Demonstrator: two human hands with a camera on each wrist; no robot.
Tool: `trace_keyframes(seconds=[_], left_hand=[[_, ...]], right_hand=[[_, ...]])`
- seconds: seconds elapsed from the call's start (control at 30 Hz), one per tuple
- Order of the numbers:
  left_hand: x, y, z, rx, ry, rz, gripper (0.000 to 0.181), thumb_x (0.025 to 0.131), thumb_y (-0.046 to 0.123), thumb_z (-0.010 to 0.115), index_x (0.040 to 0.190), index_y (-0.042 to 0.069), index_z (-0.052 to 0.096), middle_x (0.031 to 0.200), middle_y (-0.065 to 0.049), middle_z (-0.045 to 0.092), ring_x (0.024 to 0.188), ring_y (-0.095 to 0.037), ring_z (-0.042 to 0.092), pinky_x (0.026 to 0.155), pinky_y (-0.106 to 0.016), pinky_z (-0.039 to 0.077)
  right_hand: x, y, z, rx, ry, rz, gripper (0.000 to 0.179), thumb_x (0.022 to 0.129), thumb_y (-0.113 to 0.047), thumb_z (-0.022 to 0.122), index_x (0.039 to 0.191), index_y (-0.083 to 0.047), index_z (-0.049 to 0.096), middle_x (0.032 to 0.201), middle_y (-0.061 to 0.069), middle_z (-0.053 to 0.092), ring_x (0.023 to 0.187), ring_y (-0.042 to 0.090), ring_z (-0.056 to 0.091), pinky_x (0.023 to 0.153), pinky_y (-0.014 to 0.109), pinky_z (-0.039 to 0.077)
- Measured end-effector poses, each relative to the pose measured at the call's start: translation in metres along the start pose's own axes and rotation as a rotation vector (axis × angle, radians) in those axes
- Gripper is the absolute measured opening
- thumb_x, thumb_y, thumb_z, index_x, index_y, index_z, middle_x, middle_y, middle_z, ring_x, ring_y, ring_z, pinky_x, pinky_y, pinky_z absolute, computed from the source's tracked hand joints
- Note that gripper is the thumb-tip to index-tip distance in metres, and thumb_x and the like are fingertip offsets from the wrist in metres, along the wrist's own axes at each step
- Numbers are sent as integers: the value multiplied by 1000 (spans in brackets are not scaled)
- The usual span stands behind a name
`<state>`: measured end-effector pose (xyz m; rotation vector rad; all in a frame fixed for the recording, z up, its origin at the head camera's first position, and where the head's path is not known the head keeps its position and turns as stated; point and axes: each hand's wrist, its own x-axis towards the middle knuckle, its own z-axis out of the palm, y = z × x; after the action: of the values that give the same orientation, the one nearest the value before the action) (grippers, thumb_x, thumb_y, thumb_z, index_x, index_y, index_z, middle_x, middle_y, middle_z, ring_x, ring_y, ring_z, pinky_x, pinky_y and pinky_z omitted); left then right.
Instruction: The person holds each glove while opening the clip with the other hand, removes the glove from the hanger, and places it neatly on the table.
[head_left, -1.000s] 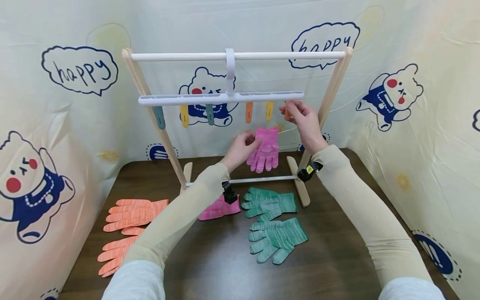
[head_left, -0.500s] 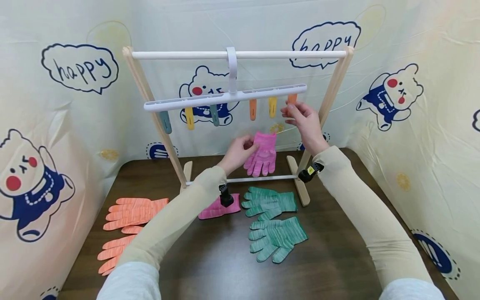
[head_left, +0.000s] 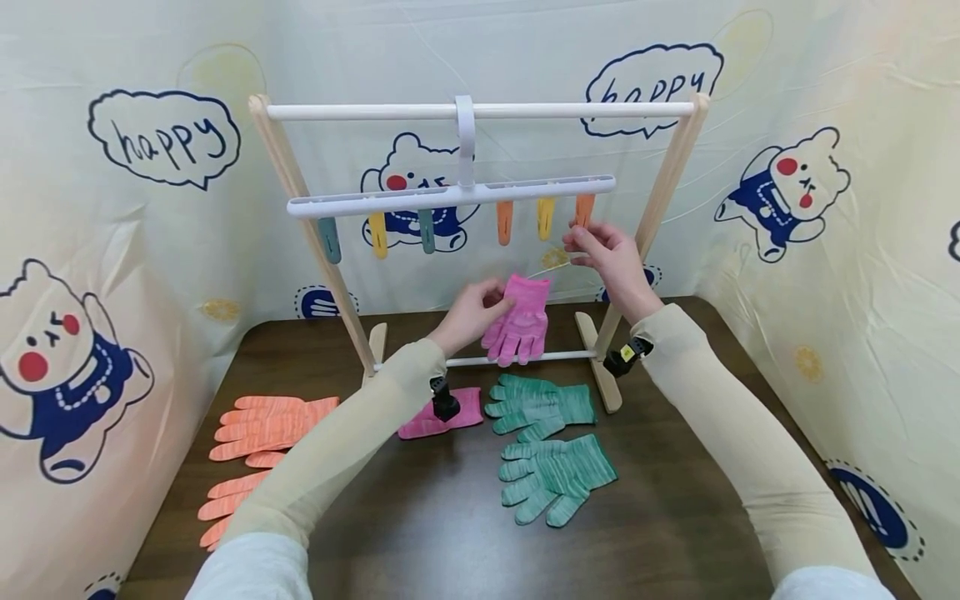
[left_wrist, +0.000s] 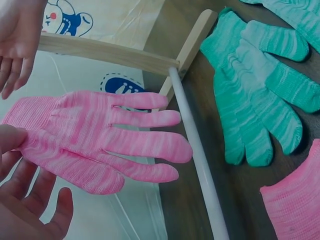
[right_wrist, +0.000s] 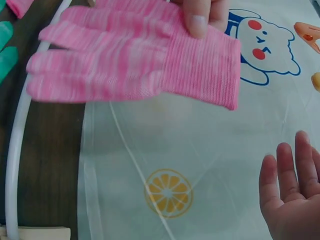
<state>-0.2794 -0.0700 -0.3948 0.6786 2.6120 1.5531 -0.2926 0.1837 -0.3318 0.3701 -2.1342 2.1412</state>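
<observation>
My left hand (head_left: 474, 315) pinches a pink knitted glove (head_left: 521, 318) by its cuff edge and holds it in the air, fingers downward. In the left wrist view the glove (left_wrist: 100, 135) is spread flat with the thumb at its cuff. A white hanger bar (head_left: 450, 197) carries several clips. At its right end, my right hand (head_left: 613, 260) has thumb and index finger at the lower end of an orange clip (head_left: 585, 207). The other right-hand fingers (right_wrist: 285, 165) are extended in the right wrist view. That clip lies outside the right wrist view; the glove is below and apart from it.
The hanger hooks over the top rail (head_left: 360, 112) of a wooden stand (head_left: 667, 183). On the brown table (head_left: 420, 533) lie two green gloves (head_left: 558, 479), orange gloves (head_left: 273, 427) partly under the left arm, and another pink glove (head_left: 457, 410). Patterned cloth hangs behind.
The left hand has lowered the pink glove slightly, moving it left. The right fingers have slid lower on the orange clip, exposing more of it. The hanger tilted up at right, then partly levelled.
</observation>
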Motion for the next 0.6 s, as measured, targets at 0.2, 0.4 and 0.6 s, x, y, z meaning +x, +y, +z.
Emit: trace_keyframes(seconds=[0.2,0.4,0.6], left_hand=[[-4,-2,-2,7,-6,-4,16,105,20,64,111,7,70,107,-7,70,101,-23,62,94,-38,52],[-11,1,-4,9,-14,-3,18,105,20,64,114,6,70,108,-9,70,101,-24,62,93,-38,51],[-19,6,-8,13,-27,-26,20,105,21,64,116,6,70,108,-9,70,103,-24,63,96,-41,52]], right_hand=[[-7,6,-6,-74,-22,20,48,105,-35,63,140,-2,60,122,11,71,113,22,66,100,38,54],[-17,14,-12,-172,-35,54,53,105,-42,60,143,-4,58,130,15,67,119,23,64,97,31,55],[-24,22,-18,-208,-55,41,50,106,-41,59,141,-4,60,126,9,69,120,24,63,98,30,53]])
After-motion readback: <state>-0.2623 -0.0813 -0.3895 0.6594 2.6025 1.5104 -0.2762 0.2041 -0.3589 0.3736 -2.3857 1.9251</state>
